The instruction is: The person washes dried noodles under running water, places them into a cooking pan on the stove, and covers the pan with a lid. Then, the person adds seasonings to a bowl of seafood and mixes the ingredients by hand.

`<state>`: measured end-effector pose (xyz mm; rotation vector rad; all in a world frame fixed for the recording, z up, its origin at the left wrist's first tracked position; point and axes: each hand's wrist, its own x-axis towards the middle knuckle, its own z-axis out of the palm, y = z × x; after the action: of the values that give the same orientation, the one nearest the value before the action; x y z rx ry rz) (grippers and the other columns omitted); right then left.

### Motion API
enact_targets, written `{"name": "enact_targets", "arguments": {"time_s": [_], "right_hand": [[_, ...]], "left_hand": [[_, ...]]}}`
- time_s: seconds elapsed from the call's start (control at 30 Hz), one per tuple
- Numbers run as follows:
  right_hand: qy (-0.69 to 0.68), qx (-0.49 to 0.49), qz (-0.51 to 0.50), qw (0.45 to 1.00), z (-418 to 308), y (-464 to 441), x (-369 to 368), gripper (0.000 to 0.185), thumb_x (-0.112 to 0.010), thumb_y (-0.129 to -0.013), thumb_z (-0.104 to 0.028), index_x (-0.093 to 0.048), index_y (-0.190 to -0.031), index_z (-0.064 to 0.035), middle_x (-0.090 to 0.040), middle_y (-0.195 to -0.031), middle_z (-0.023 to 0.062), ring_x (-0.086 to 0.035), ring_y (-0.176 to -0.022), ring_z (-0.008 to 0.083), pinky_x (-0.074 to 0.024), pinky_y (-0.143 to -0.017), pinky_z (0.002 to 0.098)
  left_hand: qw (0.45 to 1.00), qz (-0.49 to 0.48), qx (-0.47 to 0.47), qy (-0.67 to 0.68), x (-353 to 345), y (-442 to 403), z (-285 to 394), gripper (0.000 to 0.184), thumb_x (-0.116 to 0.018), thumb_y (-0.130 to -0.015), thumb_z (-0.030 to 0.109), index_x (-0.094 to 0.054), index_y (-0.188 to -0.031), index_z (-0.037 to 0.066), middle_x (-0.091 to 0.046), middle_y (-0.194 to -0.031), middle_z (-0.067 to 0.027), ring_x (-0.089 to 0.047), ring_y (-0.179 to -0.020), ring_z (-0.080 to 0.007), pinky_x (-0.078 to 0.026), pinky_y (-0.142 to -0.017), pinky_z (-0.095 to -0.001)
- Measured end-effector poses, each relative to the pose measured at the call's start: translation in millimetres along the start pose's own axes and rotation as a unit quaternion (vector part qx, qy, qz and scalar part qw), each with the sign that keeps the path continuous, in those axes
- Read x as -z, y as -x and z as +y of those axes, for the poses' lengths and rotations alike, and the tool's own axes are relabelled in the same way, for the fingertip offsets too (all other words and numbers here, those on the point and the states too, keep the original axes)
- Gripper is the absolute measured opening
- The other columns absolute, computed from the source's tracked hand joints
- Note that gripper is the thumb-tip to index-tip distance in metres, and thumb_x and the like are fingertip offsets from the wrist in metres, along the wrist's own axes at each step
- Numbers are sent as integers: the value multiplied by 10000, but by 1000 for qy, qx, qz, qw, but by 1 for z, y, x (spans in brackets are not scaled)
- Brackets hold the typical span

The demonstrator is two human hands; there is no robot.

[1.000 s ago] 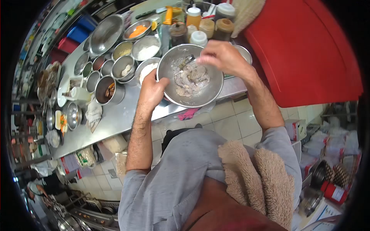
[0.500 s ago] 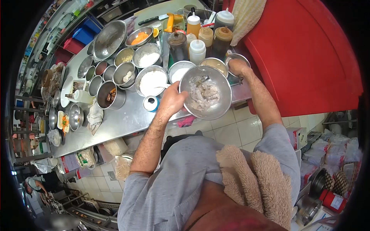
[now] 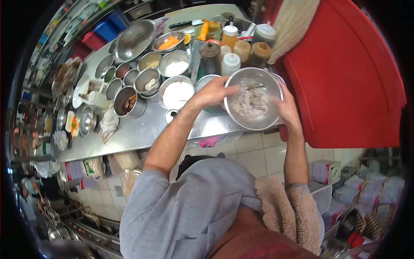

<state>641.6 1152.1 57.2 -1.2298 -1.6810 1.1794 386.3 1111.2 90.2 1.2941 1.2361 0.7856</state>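
Note:
Between my two hands a steel mixing bowl (image 3: 235,113) is held over the near edge of the counter. Pale, flour-dusted pieces (image 3: 252,101) lie in it; I cannot make out what they are. My left hand (image 3: 213,91) grips the bowl's left rim with the thumb over the edge. On the opposite rim my right hand (image 3: 288,110) is closed, thumb inside. A bowl of white powder (image 3: 177,93) and an open can (image 3: 171,115) stand left of the mixing bowl. Squeeze bottles (image 3: 231,62) are just behind it.
The steel counter (image 3: 142,137) carries several steel bowls and pots, among them a pot of dark pieces (image 3: 128,102) and a bowl of orange slices (image 3: 168,42). A knife (image 3: 181,24) lies at the back. A large red panel (image 3: 345,82) borders the right side.
My right hand has left the small container at the right and taken hold of the mixing bowl's right rim. The bowl has moved a little to the right with my left hand.

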Motion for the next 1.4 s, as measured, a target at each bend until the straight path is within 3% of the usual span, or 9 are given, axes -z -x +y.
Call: {"name": "enact_targets", "arguments": {"time_s": [0.03,0.1,0.17,0.37,0.63,0.9,1.1,1.27,1.4], "right_hand": [[-22,-37,1,999,0,6,3,524,-474,-712,55,-425,-1233,38,-556,-1108,139,-544,-1001,193,-407,-890,294],[-53,-44,11,998,-2,19,5,459,-466,-716,60,-459,-1175,56,-568,-1050,132,-555,-944,179,-423,-856,293],[-88,-69,69,991,-2,29,8,423,-467,-712,60,-484,-1135,52,-570,-1014,123,-552,-917,173,-429,-838,301],[-92,-48,95,990,-1,60,13,408,-473,-698,19,-522,-1102,51,-598,-962,99,-560,-867,148,-439,-789,274],[-114,-57,132,983,16,64,11,420,-447,-687,51,-521,-1100,48,-599,-974,106,-564,-893,159,-436,-812,279],[-78,-39,171,981,-8,41,21,427,-461,-690,51,-512,-1114,48,-597,-999,140,-569,-918,189,-430,-836,301],[-34,-12,179,983,-16,22,28,390,-466,-689,10,-539,-1071,46,-626,-956,168,-589,-910,212,-430,-838,310],[99,-16,171,980,-13,20,30,404,-463,-686,33,-537,-1083,41,-616,-966,162,-580,-921,208,-432,-834,316],[94,-20,180,979,-9,19,30,404,-456,-685,33,-539,-1080,41,-618,-967,171,-586,-921,219,-435,-831,321]], "left_hand": [[999,-32,13,-14,4,-9,13,413,-570,-773,180,-516,-1105,-60,-619,-907,-182,-643,-731,-242,-543,-531,-330],[920,215,-146,-294,16,-57,9,415,-587,-778,233,-542,-1101,-23,-625,-915,-175,-631,-738,-279,-523,-647,-361],[856,307,-227,-349,29,-104,18,446,-628,-742,240,-543,-1085,-32,-603,-982,-228,-610,-854,-351,-507,-751,-395],[849,114,6,-516,25,-163,40,437,-678,-664,216,-572,-1022,-12,-604,-1052,-193,-586,-1004,-302,-483,-834,-385],[851,210,-27,-480,16,-162,33,618,-731,-563,304,-520,-1104,91,-601,-1065,-144,-562,-1024,-295,-337,-906,-483],[673,352,-539,-364,-3,-85,100,728,-793,-534,282,-473,-1163,103,-564,-1046,-56,-495,-1016,-276,-296,-903,-492],[629,75,-531,-563,-10,-94,85,707,-800,-533,194,-479,-1163,179,-555,-1144,-16,-509,-1089,-184,-263,-1021,-490],[497,-11,-487,-718,-25,-86,80,267,-511,-802,155,-502,-1066,196,-511,-966,13,-462,-1066,-159,-291,-996,-438],[479,-17,-435,-763,-30,-85,88,270,-517,-800,188,-504,-1069,213,-518,-985,15,-467,-1054,-165,-326,-942,-412]]}}
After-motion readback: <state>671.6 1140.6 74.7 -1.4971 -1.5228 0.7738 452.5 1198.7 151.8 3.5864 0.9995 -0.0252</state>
